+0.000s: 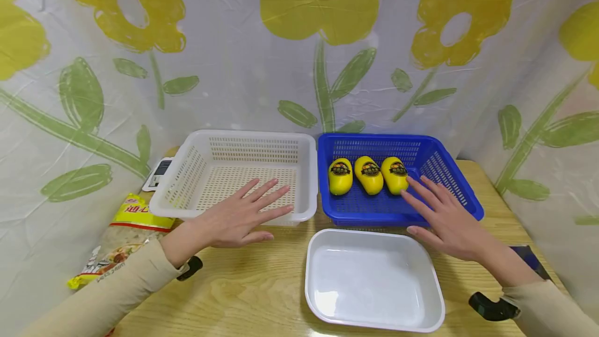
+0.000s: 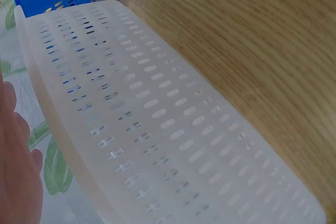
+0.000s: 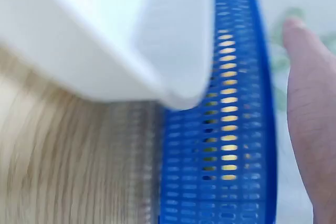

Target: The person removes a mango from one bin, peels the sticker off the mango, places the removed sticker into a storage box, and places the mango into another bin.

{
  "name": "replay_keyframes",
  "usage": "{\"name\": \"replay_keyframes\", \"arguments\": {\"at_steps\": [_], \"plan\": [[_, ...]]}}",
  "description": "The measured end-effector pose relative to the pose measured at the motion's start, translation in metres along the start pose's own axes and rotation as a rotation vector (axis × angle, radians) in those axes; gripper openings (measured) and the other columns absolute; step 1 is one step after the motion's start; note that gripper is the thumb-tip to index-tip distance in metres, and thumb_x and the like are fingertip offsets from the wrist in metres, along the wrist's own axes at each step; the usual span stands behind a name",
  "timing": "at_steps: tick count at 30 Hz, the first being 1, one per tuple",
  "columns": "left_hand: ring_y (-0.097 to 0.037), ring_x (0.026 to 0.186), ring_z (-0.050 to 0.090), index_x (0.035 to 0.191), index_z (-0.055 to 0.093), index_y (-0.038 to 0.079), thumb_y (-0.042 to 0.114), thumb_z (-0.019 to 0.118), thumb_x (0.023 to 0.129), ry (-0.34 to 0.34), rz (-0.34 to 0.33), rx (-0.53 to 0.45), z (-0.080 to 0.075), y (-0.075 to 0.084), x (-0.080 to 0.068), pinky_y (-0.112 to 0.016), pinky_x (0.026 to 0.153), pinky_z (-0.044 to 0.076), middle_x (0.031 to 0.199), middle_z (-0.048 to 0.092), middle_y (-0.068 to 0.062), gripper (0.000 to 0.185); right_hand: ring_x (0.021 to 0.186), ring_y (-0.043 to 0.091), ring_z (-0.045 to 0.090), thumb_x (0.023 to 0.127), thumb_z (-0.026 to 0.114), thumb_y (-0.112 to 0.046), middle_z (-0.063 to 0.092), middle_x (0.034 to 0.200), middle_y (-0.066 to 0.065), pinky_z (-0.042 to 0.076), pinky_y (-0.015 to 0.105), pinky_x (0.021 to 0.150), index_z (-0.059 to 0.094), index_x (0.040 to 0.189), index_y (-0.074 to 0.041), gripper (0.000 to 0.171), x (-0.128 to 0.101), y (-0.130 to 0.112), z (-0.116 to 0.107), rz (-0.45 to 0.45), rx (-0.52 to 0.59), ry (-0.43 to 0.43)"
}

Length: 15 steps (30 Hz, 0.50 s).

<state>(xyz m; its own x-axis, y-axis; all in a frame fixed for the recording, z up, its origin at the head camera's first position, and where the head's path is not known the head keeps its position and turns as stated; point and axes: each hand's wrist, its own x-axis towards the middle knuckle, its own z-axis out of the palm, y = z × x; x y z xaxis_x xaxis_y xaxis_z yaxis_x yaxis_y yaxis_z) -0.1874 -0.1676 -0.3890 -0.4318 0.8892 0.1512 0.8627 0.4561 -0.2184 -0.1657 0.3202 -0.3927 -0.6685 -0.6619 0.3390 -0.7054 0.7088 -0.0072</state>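
Observation:
My left hand (image 1: 243, 216) hovers with straight, spread fingers over the front rim of a white perforated basket (image 1: 187, 211) and holds nothing. Over the blue basket's front right part, my right hand (image 1: 451, 222) has its fingers extended and grips nothing. Three yellow mangoes with black labels lie in the blue basket (image 1: 360, 218): a left mango (image 1: 340, 183), a middle mango (image 1: 372, 182) and a right mango (image 1: 395, 183). The right fingertips appear close to the right mango; whether they touch it I cannot tell. A white tray (image 1: 374, 285) stands in front of the blue basket.
A yellow-and-clear food bag (image 1: 124, 241) lies left of the white basket. Behind that basket's left side is a white device with a dark display (image 1: 161, 168). A dark flat item (image 1: 531, 259) sits by the right forearm. A flower-printed curtain (image 1: 224, 66) surrounds the wooden table (image 1: 224, 295).

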Motion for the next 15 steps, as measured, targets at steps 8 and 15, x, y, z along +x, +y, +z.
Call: {"name": "replay_keyframes", "arguments": {"at_steps": [8, 15], "plan": [[-0.032, 0.148, 0.011, 0.156, 0.026, 0.025, 0.053, 0.035, 0.102, 0.006, -0.035, -0.04, 0.0, 0.002, -0.001, -0.057, 0.116, 0.014, 0.162, 0.015, -0.01, 0.062, 0.134, 0.055, 0.023, 0.091, 0.065, -0.006, 0.03, 0.148, 0.032, 0.012, 0.068, 0.11, 0.04, 0.143, 0.007, 0.06, -0.031, 0.025, -0.014, 0.415, 0.381, 0.328], [-0.034, 0.148, 0.012, 0.157, 0.021, 0.025, 0.051, 0.033, 0.104, 0.001, -0.081, -0.111, -0.004, 0.002, 0.001, -0.057, 0.116, 0.014, 0.163, 0.012, -0.009, 0.06, 0.14, 0.052, 0.012, 0.101, 0.054, -0.019, 0.017, 0.154, 0.031, 0.015, 0.026, 0.118, 0.026, 0.15, 0.006, 0.062, -0.065, 0.042, -0.014, 0.705, 0.511, 0.233]]}}
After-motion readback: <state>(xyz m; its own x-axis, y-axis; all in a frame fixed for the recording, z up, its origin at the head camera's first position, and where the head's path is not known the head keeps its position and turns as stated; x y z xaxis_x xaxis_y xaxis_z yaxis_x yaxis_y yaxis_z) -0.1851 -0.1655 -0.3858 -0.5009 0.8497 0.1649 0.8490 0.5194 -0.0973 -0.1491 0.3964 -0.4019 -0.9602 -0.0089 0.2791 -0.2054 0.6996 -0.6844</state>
